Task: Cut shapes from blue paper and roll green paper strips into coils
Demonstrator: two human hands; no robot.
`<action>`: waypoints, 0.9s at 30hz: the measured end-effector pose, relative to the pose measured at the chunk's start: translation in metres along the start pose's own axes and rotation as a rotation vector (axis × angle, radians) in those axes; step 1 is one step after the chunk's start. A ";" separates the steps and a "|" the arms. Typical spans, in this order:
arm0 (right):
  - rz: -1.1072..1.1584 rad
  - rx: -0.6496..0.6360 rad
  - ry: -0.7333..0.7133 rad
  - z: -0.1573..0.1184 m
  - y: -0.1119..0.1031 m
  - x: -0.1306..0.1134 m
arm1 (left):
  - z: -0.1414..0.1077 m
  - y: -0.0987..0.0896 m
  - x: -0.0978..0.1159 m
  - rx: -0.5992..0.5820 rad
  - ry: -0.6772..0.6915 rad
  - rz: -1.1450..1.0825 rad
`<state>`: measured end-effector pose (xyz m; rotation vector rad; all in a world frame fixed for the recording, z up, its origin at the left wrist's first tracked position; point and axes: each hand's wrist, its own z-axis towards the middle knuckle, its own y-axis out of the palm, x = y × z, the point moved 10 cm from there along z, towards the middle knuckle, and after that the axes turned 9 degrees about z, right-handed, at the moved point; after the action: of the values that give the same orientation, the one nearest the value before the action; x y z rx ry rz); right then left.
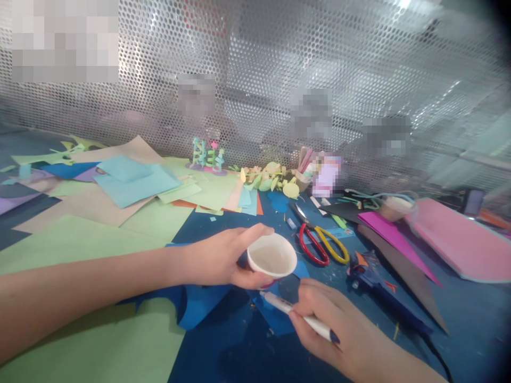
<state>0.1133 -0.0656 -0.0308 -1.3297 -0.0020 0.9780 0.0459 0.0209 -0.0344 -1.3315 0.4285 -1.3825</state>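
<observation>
The left hand (223,258) was clamped around a white cup (273,255) above the blue table (223,351), the right hand (331,319) gripped a pen (301,317) just beside it, and scissors (321,242) and a glue gun (387,295) lay to their right.

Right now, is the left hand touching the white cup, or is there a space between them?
Touching. The head view shows it: fingers of the left hand press against two sides of the white cup, with no gap.

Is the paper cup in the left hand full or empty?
Empty, it seems: through the open mouth of the paper cup, only its bare pale inside shows.
</observation>
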 end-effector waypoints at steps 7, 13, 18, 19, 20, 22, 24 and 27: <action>0.266 0.011 0.322 -0.010 -0.003 0.050 | 0.001 0.001 0.001 -0.002 0.012 0.026; 0.312 0.032 0.390 -0.011 -0.006 0.064 | 0.001 0.001 0.001 0.000 0.017 0.041; 0.359 0.062 0.429 -0.014 -0.008 0.076 | 0.001 0.000 0.001 0.010 0.021 0.037; 0.360 0.070 0.431 -0.015 -0.009 0.078 | 0.001 0.000 0.001 0.012 0.020 0.036; 0.357 0.075 0.432 -0.015 -0.009 0.079 | 0.001 0.000 0.001 0.014 0.019 0.036; 0.347 0.079 0.440 -0.015 -0.011 0.082 | 0.001 0.000 0.001 0.018 0.021 0.037; 0.339 0.073 0.449 -0.015 -0.012 0.085 | 0.001 -0.001 0.001 0.021 0.026 0.040; 0.341 0.071 0.458 -0.014 -0.014 0.089 | 0.001 -0.001 0.002 0.012 0.025 0.052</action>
<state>0.1843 -0.0235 -0.0692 -1.4900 0.6203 0.9230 0.0473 0.0198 -0.0323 -1.2858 0.4671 -1.3581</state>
